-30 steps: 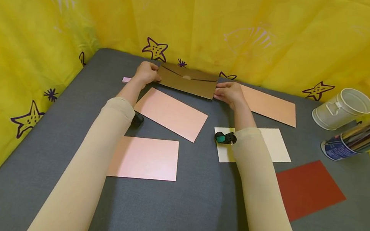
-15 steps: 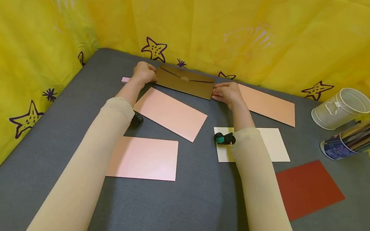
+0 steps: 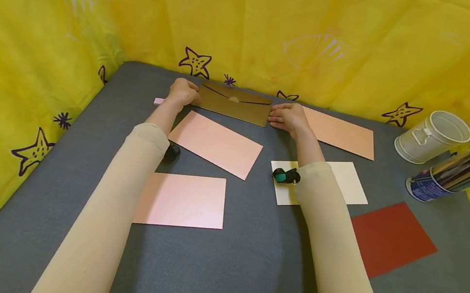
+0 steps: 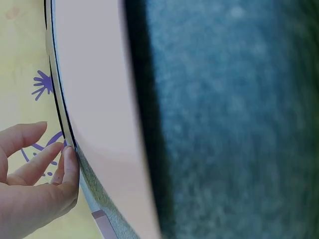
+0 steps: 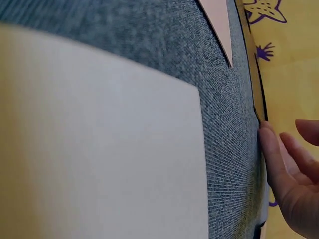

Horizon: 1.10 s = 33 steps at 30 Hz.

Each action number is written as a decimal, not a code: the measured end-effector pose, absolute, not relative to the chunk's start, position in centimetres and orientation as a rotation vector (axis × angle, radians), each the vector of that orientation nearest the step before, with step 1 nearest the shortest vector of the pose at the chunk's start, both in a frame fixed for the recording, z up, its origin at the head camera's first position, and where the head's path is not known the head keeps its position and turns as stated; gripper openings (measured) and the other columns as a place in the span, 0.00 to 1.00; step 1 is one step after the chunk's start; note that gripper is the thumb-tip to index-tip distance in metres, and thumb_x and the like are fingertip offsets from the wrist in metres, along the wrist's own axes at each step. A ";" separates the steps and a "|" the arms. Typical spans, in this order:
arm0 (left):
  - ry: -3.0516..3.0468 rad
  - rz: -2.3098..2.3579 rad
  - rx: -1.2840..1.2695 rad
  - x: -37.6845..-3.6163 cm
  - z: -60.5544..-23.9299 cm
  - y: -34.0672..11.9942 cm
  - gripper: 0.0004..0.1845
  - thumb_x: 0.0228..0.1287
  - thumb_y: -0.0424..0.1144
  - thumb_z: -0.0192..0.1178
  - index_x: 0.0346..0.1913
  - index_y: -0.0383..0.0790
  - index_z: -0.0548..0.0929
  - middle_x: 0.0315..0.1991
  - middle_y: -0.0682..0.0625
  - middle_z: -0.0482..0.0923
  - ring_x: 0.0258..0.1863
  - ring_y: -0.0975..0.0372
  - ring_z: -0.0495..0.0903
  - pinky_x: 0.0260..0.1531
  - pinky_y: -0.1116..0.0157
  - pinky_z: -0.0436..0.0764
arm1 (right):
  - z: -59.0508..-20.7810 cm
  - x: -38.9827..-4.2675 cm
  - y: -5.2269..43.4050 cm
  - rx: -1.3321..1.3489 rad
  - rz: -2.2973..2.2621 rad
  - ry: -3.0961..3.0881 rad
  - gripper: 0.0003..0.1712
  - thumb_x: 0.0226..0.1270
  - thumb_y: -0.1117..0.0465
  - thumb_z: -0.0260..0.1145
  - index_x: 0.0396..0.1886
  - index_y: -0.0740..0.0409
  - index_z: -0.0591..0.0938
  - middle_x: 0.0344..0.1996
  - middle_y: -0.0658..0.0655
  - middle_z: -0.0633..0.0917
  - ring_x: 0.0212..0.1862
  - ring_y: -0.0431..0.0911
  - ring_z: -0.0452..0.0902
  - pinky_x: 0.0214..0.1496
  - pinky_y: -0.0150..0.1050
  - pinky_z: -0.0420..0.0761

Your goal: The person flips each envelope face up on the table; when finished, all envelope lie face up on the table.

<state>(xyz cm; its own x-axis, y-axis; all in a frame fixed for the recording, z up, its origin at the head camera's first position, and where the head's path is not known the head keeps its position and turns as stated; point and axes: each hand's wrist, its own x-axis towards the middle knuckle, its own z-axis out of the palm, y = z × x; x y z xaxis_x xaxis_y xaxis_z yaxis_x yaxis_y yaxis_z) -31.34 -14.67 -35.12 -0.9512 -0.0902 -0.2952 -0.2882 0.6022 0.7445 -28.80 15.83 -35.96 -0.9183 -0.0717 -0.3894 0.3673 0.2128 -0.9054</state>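
Note:
A brown-gold envelope (image 3: 233, 103) with a dark flap line and a round seal lies flat at the back of the table in the head view. At its left end is my left hand (image 3: 184, 93), whose fingertips touch the edge. In the left wrist view the thumb of the left hand (image 4: 40, 186) stands apart from the other fingers. My right hand (image 3: 290, 117) is at the opposite end, its fingers fairly straight against the envelope's edge. The right wrist view shows the right hand (image 5: 294, 174) with its thumb raised off the envelope (image 5: 253, 74).
Two pink envelopes (image 3: 217, 144) lie nearer me, with a peach one (image 3: 338, 132) at back right. A white envelope (image 3: 347, 182) is partly under my right forearm, beside a red one (image 3: 395, 239). A white metal can (image 3: 420, 140) and a pencil tub (image 3: 430, 186) stand at right.
The brown-gold envelope has come down flat and shifted slightly left. My right hand's fingers have loosened from its edge; the left hand has barely moved.

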 end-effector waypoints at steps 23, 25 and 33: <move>2.465 1.076 0.164 -29.2 -32.4 -18.2 0.33 0.68 0.36 0.61 0.74 0.41 0.64 0.69 0.37 0.64 0.67 0.46 0.64 0.69 0.41 0.66 | -34.3 -27.3 16.9 -0.063 -1.414 2.316 0.25 0.73 0.64 0.59 0.67 0.67 0.70 0.60 0.63 0.76 0.57 0.54 0.77 0.59 0.42 0.83; 2.468 1.025 0.211 -29.1 -32.6 -18.8 0.35 0.66 0.36 0.62 0.74 0.40 0.63 0.69 0.35 0.65 0.67 0.46 0.64 0.70 0.43 0.65 | -34.3 -26.9 17.0 -0.117 -1.375 2.322 0.25 0.72 0.64 0.60 0.65 0.68 0.71 0.58 0.63 0.77 0.55 0.53 0.77 0.60 0.43 0.83; 2.431 0.929 0.271 -28.3 -33.5 -20.2 0.39 0.61 0.35 0.68 0.74 0.41 0.62 0.55 0.38 0.70 0.52 0.52 0.71 0.51 0.63 0.76 | -34.5 -25.3 16.7 -0.246 -1.256 2.344 0.23 0.69 0.63 0.63 0.61 0.68 0.75 0.51 0.62 0.82 0.54 0.55 0.81 0.54 0.42 0.85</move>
